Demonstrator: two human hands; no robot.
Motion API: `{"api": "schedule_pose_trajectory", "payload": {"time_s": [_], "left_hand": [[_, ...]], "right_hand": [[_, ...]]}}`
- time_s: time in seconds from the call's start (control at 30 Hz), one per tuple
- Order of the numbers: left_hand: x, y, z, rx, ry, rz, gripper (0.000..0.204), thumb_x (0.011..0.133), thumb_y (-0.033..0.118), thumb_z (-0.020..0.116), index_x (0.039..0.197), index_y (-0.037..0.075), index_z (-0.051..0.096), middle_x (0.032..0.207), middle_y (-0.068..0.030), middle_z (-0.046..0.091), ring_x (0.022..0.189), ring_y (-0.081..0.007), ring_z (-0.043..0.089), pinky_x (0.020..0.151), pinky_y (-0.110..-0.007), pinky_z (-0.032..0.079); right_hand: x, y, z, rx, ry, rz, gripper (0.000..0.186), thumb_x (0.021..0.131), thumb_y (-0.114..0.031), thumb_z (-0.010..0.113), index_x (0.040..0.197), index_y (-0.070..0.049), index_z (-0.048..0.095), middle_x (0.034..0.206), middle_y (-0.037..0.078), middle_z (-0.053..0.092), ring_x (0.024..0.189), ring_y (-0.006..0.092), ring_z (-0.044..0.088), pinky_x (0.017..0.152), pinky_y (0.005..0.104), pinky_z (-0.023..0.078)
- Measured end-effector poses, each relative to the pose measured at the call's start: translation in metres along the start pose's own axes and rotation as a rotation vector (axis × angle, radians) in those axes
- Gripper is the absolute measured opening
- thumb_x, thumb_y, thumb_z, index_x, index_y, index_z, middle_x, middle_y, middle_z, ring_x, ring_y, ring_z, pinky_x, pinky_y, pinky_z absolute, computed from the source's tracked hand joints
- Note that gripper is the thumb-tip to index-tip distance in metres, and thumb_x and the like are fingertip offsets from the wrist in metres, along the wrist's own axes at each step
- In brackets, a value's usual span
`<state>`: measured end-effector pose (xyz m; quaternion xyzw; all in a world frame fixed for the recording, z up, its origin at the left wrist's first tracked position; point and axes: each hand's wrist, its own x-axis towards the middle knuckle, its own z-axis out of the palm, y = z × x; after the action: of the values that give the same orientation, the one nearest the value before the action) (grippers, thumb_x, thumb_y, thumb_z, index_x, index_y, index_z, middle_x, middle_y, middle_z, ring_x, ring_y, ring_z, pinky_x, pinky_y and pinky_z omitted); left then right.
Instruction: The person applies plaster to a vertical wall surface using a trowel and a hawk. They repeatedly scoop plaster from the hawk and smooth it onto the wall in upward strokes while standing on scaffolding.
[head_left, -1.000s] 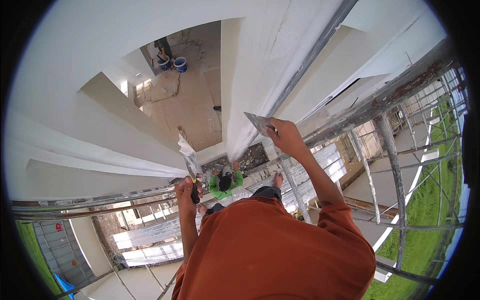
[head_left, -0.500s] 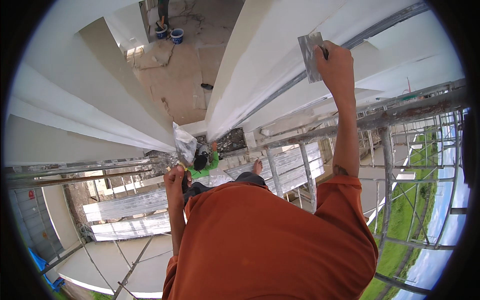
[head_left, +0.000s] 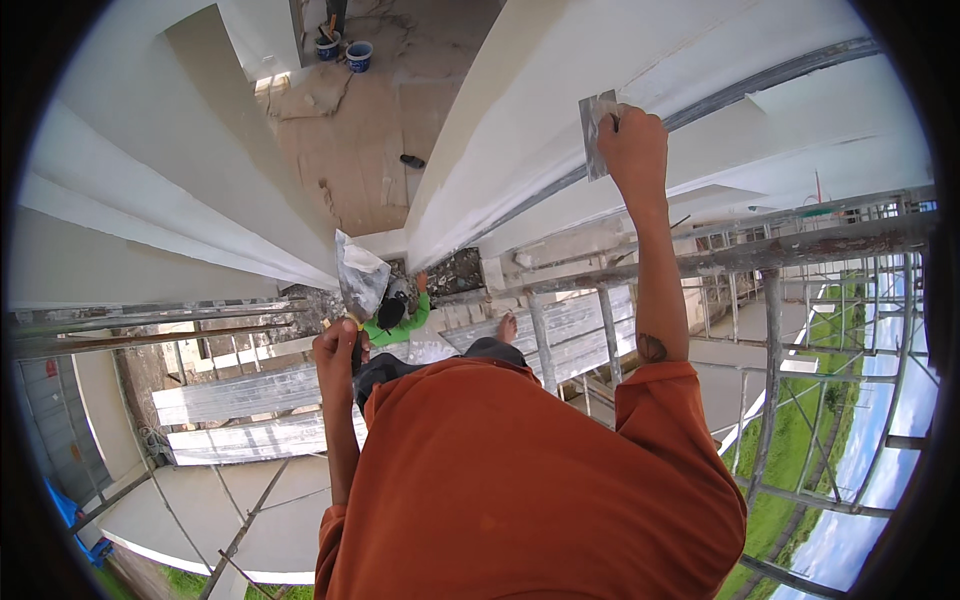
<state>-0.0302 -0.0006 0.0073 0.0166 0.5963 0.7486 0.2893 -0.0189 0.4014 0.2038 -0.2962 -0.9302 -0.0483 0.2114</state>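
Observation:
My right hand (head_left: 634, 146) is raised against the white wall (head_left: 520, 130) on the right, its fingers wrapped round the grip of a flat steel trowel (head_left: 592, 140). The trowel's blade lies at the wall's surface, beside a grey strip running along its edge. Lower left, my left hand (head_left: 340, 346) is closed round the dark handle of a broad putty knife (head_left: 362, 278). White paste covers much of that blade, which points away from me. The contact between trowel and wall is partly hidden by my right hand.
Metal scaffold pipes (head_left: 760, 240) cross on the right, with planks (head_left: 240, 400) below. A person in a green sleeve (head_left: 402, 318) is underneath, just beyond my left hand. Two buckets (head_left: 359, 56) stand on the floor beyond. Another white wall (head_left: 170, 190) rises on the left.
My right hand and the trowel have come down along the wall, nearer to me and slightly left. My left hand has shifted a little left and up, still gripping the putty knife.

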Motion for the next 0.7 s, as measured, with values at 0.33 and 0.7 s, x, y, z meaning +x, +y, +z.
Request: {"api": "schedule_pose_trajectory", "payload": {"time_s": [0.33,0.7], "left_hand": [[-0.007,-0.005,0.001,0.030,0.016,-0.050,0.037,0.094,0.034,0.053,0.071,0.005,0.054,0.063,-0.0019,0.052,0.052,-0.0071,0.047,0.048,-0.022,0.037],[-0.016,-0.007,-0.004,0.012,0.158,-0.125,0.033,0.094,0.027,0.054,0.075,0.001,0.057,0.063,-0.0022,0.052,0.053,-0.0073,0.046,0.049,-0.022,0.036]], "right_hand": [[-0.031,-0.007,0.083,-0.007,-0.038,0.051,0.026,0.084,-0.016,0.055,0.066,0.003,0.059,0.063,0.025,0.060,0.061,0.0413,0.061,0.057,0.0455,0.049],[-0.067,0.004,0.179,0.000,-0.098,0.057,0.028,0.086,-0.018,0.052,0.067,0.000,0.060,0.061,0.023,0.060,0.058,0.0397,0.061,0.056,0.0460,0.051]]}}
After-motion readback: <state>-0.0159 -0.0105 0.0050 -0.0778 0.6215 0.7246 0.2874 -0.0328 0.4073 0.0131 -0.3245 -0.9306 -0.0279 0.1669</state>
